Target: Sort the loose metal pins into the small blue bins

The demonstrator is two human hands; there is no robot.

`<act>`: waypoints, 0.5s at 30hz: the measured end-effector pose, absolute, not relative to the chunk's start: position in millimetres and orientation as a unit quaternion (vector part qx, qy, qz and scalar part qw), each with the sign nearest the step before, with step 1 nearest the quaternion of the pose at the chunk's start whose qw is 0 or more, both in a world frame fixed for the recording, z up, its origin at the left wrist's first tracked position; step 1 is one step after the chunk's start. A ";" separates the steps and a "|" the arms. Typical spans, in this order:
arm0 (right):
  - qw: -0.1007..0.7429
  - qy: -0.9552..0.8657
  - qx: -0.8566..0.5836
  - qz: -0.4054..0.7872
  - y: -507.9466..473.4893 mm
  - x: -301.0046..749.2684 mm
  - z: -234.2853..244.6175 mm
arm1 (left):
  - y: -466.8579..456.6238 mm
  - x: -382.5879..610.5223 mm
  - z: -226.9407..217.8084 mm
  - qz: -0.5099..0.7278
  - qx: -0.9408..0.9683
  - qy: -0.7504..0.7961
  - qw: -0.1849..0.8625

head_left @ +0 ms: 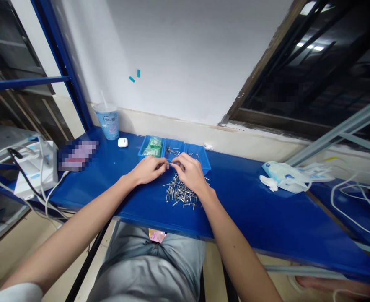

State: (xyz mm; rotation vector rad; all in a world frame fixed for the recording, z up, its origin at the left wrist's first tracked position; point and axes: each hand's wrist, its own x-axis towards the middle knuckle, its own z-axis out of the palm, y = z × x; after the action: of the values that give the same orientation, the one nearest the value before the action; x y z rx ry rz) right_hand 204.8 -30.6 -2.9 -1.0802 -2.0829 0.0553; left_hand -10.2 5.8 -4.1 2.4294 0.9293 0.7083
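My left hand [148, 169] and my right hand [189, 171] meet over the blue table, fingertips pinched close together. Between them is a small thin piece, seemingly a metal rivet [169, 162] like those in the pile; the fingers mostly cover it. A loose pile of thin metal rivets [181, 193] lies just below my right hand, partly hidden by it. Behind my hands stand three joined blue bins. The left bin holds green and clear packets [153, 147], the middle bin holds some metal rivets [173, 150], and the right bin [205, 162] is partly hidden by my hand.
On the left are a blue patterned cup [109, 123] with a straw, a white earphone case [122, 142], a blurred pink object [79, 155] and a white power strip [35, 172] with cables. A tissue pack [285, 176] lies right. A wall [185, 54] rises behind the table [241, 201].
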 end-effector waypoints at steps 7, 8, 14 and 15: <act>0.350 -0.818 -0.455 0.039 -32.0 204.2 -0.8 | 4.6 -9.9 -3.5 0.256 0.891 0.318 0.197; 0.344 -0.817 -0.461 0.041 -32.4 204.0 -0.4 | 4.4 -9.7 -3.4 0.257 0.891 0.319 0.194; 0.340 -0.817 -0.461 0.065 -34.2 202.9 0.6 | 3.9 -9.2 -2.7 0.265 0.881 0.342 0.189; 0.342 -0.818 -0.459 0.064 -34.4 202.8 0.6 | 3.9 -9.3 -2.6 0.268 0.880 0.344 0.188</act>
State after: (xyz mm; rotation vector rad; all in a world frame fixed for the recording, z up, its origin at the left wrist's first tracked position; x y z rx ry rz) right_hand 202.8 -34.4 0.6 -1.1942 -2.1265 0.1660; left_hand -9.3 3.9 -2.6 2.4763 0.9685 0.7542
